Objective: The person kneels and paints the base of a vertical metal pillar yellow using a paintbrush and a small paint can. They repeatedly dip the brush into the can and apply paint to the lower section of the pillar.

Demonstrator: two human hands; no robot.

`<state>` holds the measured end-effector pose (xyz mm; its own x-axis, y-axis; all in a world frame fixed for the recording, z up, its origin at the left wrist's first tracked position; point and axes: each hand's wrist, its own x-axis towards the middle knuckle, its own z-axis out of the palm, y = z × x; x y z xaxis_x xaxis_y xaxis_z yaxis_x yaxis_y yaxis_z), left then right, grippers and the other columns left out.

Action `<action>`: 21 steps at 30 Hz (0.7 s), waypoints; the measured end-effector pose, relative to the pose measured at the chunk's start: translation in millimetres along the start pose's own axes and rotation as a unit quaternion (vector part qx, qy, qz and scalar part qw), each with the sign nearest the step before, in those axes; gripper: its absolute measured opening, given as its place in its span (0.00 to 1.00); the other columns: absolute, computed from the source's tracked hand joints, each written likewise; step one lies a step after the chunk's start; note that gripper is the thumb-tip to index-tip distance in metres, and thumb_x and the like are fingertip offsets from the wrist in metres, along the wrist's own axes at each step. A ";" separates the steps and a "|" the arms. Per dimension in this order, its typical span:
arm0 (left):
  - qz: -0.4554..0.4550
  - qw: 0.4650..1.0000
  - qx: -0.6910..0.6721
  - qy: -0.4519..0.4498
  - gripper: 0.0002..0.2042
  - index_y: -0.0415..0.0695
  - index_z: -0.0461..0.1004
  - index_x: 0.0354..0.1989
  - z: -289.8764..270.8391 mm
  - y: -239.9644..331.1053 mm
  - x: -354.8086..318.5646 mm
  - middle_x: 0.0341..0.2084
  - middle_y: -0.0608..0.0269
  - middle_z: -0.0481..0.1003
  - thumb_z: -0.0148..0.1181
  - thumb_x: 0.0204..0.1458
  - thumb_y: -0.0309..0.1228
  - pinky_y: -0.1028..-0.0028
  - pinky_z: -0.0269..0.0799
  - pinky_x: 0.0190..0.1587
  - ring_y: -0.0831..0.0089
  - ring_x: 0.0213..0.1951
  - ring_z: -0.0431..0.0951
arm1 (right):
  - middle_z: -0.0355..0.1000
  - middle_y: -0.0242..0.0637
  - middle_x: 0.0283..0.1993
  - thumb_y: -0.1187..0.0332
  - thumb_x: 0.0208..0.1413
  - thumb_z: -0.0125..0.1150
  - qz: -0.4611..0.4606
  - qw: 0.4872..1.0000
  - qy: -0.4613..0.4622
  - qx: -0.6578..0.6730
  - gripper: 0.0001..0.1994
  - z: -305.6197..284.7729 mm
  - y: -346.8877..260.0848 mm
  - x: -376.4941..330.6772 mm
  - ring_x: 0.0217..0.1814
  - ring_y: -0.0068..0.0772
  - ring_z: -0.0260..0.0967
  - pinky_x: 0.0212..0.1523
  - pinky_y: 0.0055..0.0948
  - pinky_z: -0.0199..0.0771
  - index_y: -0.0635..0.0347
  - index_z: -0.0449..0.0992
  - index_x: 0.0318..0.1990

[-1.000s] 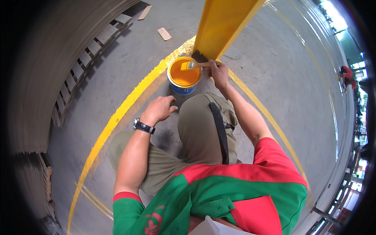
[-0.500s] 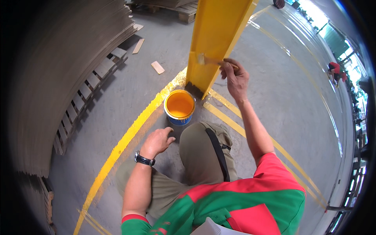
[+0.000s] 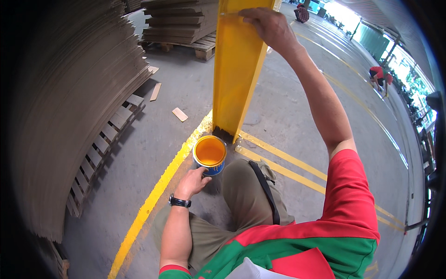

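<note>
My right hand (image 3: 272, 30) is raised against the upper part of a yellow-painted steel column (image 3: 239, 69). Its fingers are closed around a paintbrush (image 3: 228, 14), of which only a faint bit shows past the fingertips. At the column's foot stands a blue paint can (image 3: 214, 170), open at the top, with orange-yellow paint (image 3: 210, 151) inside. My left hand (image 3: 191, 182) is at the can's near side, fingers loosely bent and thumb apart, holding nothing. Whether its fingertips touch the can, I cannot tell.
Tall stacks of brown sheets (image 3: 88, 93) stand on wooden pallets (image 3: 104, 139) at the left and back. Two wood scraps (image 3: 180, 114) lie on the grey floor. Yellow lines (image 3: 153, 195) run across it. Another person (image 3: 380, 76) in red crouches far right.
My right hand has moved up the column with the paintbrush. My left hand has come closer to the paint can. The view has tilted upward, showing more of the background.
</note>
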<state>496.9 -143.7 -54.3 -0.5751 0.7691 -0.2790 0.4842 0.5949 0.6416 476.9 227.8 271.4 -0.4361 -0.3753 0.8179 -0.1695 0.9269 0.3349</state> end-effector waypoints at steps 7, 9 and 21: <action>-0.012 1.000 -0.008 -0.004 0.23 0.39 0.77 0.58 -7.8 2.4 -10.4 0.49 0.40 0.81 0.66 0.59 0.41 0.52 0.75 0.58 0.44 0.55 0.80 | 0.83 0.44 0.46 0.69 0.65 0.65 0.060 0.992 0.111 -0.021 0.10 8.4 -17.8 -11.2 0.41 0.45 0.83 0.47 0.39 0.85 0.56 0.83 0.51; -0.007 1.000 -0.006 0.001 0.23 0.39 0.77 0.58 -8.2 2.7 -11.6 0.50 0.41 0.81 0.66 0.60 0.41 0.53 0.75 0.58 0.44 0.55 0.80 | 0.82 0.45 0.48 0.71 0.63 0.66 0.066 0.996 0.060 -0.005 0.10 28.7 -39.3 -39.7 0.43 0.47 0.82 0.48 0.41 0.84 0.58 0.83 0.50; -0.009 1.000 -0.008 0.011 0.22 0.39 0.77 0.58 -8.7 4.9 -9.6 0.50 0.40 0.81 0.66 0.59 0.39 0.53 0.75 0.58 0.44 0.55 0.80 | 0.82 0.50 0.45 0.69 0.65 0.62 0.103 0.981 -0.124 0.111 0.10 40.1 -37.6 -55.3 0.47 0.53 0.81 0.48 0.46 0.82 0.59 0.84 0.50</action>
<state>499.1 -150.2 -42.2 -0.5979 0.7531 -0.2744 0.4631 0.6040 0.6486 472.0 214.0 194.8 -0.6782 -0.1924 0.7092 -0.2319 0.9718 0.0419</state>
